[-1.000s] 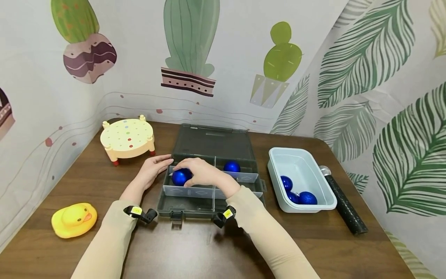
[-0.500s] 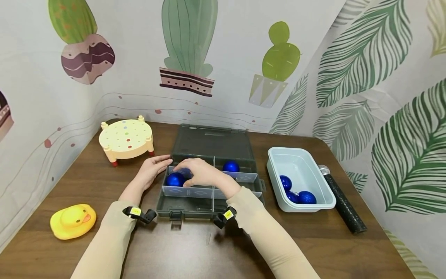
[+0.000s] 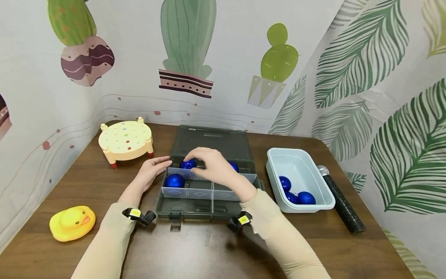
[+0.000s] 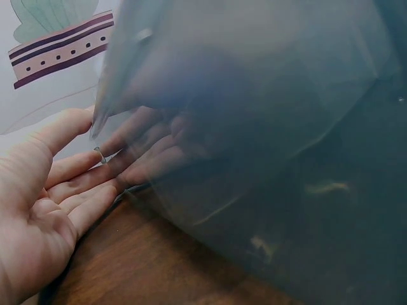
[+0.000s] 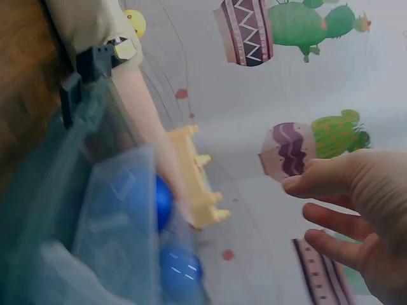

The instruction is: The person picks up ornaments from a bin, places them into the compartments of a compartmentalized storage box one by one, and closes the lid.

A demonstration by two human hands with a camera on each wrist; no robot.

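A dark translucent compartment box (image 3: 202,213) lies on the table with its lid folded back. One blue Christmas ball (image 3: 174,180) sits in the left middle compartment, and another blue ball (image 3: 188,164) lies in the left back one. A third ball (image 3: 234,166) at the back right is partly covered by my right hand (image 3: 213,166). That hand hovers over the box with fingers parted and holds nothing, as the right wrist view shows. My left hand (image 3: 152,172), its fingers extended, touches the left side of the box; its fingertips (image 4: 95,162) meet the wall.
To the right stands a light blue tub (image 3: 271,170) with several blue balls inside. Beside it lies a black microphone (image 3: 343,199). A yellow duck (image 3: 72,223) and a small cream stool-like toy (image 3: 125,140) are on the left. A patterned cloth hangs behind the table.
My right hand has let go of the ball in the left middle compartment and lifted up and to the right. That ball has settled slightly leftward. The left hand stays at the box.
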